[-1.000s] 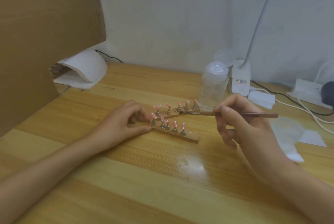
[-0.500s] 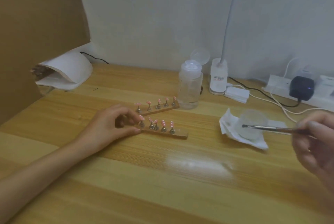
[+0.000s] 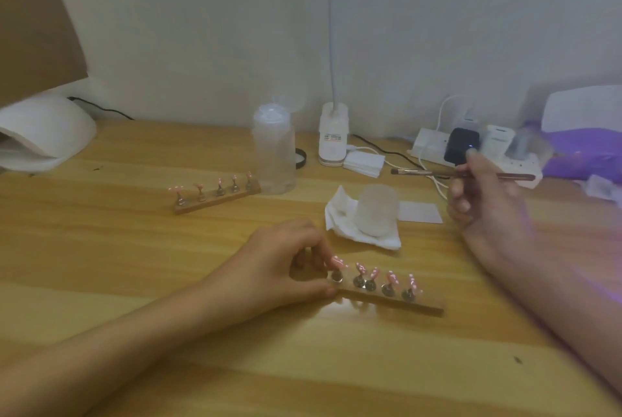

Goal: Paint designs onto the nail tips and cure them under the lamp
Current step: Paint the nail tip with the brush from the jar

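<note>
Nail tips (image 3: 374, 272), pink, seemingly white-dotted, top the strip (image 3: 428, 306) left hand (image 3: 279, 268) pinches; right hand (image 3: 484, 206) grips brush (image 3: 420, 172).

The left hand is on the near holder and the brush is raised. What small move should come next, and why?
Probably slide the near holder rightward toward the purple-lit lamp to cure. The left hand grips its left end, the right hand holds the brush clear of the nail tips, and that lamp glows at far right.
</note>
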Demonstrator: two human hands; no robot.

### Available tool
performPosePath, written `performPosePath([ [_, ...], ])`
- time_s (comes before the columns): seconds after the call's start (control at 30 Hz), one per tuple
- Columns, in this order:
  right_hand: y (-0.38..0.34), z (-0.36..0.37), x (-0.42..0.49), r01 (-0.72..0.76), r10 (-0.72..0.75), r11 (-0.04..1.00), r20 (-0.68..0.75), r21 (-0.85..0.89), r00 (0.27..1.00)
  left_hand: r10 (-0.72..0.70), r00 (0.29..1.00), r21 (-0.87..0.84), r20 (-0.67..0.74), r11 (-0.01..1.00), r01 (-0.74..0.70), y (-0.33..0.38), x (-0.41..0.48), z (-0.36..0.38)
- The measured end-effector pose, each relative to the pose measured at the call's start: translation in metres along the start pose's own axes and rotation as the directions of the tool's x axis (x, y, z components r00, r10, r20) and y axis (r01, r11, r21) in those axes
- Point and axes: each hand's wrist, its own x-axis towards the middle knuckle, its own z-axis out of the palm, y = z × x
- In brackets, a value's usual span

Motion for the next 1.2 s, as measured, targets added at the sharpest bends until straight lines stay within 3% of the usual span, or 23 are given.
performPosePath([
  [0.17, 0.008, -0.001, 0.004, -0.017, 0.017, 1.000, 0.063, -0.004, 0.998, -0.066, 0.996, -0.082, 0.065, 0.994, 0.071, 0.001, 0.005, 0.003],
  [0.27, 0.012, 0.001, 0.005, 0.000, 0.001, 1.000, 0.120, -0.012, 0.993, -0.090, 0.995, -0.214, 0.038, 0.972, 0.096, 0.000, 0.006, 0.005],
  [0.43, 0.014, 0.003, 0.005, 0.042, -0.039, 0.999, 0.112, -0.023, 0.993, -0.060, 0.998, -0.269, 0.010, 0.961, 0.060, -0.004, 0.008, 0.009],
  [0.67, 0.014, 0.001, 0.001, 0.185, -0.146, 0.968, 0.222, -0.169, 0.964, 0.139, 0.989, -0.097, -0.052, 0.985, -0.144, -0.003, 0.003, 0.012],
  [0.87, 0.014, 0.002, -0.005, 0.302, -0.252, 0.925, 0.223, -0.230, 0.942, 0.165, 0.974, -0.079, -0.155, 0.981, -0.178, 0.002, 0.001, 0.008],
  [1.0, 0.002, 0.004, -0.005, 0.343, -0.277, 0.899, 0.251, -0.274, 0.927, 0.120, 0.951, -0.242, -0.284, 0.951, -0.192, 0.009, 0.009, -0.003],
  [1.2, -0.015, 0.009, 0.002, 0.381, -0.217, 0.823, 0.387, -0.421, 0.896, 0.115, 0.961, -0.363, -0.251, 0.909, -0.204, 0.016, 0.038, -0.013],
])
